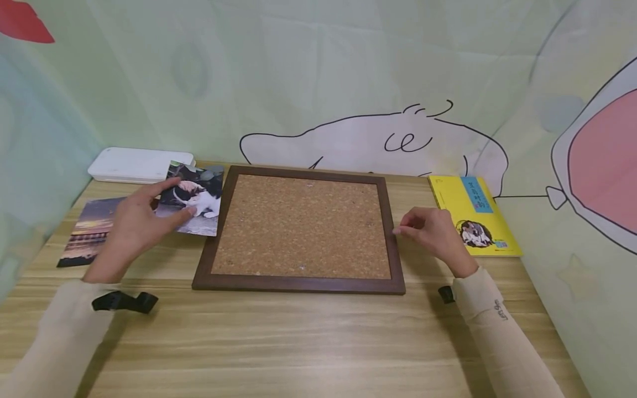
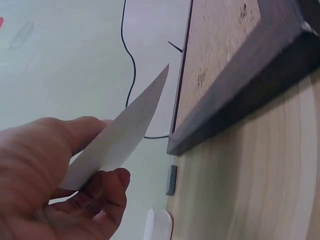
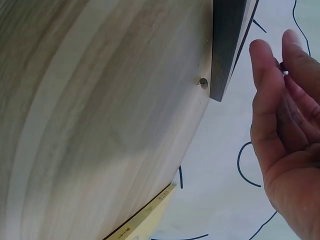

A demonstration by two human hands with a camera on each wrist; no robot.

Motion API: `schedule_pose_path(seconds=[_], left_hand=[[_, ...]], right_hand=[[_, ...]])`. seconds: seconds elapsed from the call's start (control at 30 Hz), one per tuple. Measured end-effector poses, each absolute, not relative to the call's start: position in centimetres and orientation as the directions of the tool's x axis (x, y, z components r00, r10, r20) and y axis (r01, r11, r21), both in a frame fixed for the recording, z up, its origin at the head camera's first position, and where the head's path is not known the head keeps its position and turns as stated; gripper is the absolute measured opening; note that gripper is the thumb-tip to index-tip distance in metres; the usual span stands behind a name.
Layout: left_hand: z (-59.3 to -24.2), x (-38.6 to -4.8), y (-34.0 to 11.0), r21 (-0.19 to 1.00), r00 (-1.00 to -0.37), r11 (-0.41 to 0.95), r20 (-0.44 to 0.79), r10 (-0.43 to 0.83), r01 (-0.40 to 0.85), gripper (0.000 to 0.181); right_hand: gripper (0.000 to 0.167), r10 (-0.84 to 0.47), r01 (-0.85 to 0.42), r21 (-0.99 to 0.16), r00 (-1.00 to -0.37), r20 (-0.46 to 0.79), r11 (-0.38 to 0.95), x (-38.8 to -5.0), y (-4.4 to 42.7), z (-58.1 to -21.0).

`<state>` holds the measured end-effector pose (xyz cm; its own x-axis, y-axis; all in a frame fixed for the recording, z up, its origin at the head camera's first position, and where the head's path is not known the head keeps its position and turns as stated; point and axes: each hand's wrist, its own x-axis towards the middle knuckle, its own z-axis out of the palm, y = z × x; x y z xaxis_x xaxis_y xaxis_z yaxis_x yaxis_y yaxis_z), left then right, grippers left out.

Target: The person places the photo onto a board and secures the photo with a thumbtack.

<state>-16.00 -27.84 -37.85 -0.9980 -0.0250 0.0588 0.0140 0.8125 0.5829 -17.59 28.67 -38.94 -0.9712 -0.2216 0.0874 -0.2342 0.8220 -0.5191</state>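
Note:
My left hand pinches a photo of a black-and-white cat between thumb and fingers. The photo is raised over the left edge of a brown-framed cork board, and its pale back shows in the left wrist view. Just past the board's right edge, my right hand pinches a tiny metallic thumbtack between thumb and index finger, mostly covered by the fingertips. Another thumbtack lies on the table close to the frame. Small shiny spots dot the cork, too small to make out.
A sunset photo lies on the table by my left wrist. Behind it sit a white case and a small grey object. To the right lies a yellow book. A printed cloth backdrop hangs behind the table.

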Motion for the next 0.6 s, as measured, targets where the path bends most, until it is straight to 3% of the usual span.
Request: schedule_pose_path(seconds=[0.3,0.6], left_hand=[[-38.2,-16.3,-24.2,0.656,-0.967,0.727,0.25,0.046,0.204,0.056],[-39.2,-16.4,-21.8,0.717,-0.968,0.657,0.236,0.086,0.233,0.046]], right_hand=[[0.017,-0.241,-0.279,-0.562,-0.96,0.143,0.778,-17.5,28.0,-39.0],[0.013,-0.254,-0.301,-0.602,-0.953,0.165,0.739,-18.0,26.1,-38.5]])
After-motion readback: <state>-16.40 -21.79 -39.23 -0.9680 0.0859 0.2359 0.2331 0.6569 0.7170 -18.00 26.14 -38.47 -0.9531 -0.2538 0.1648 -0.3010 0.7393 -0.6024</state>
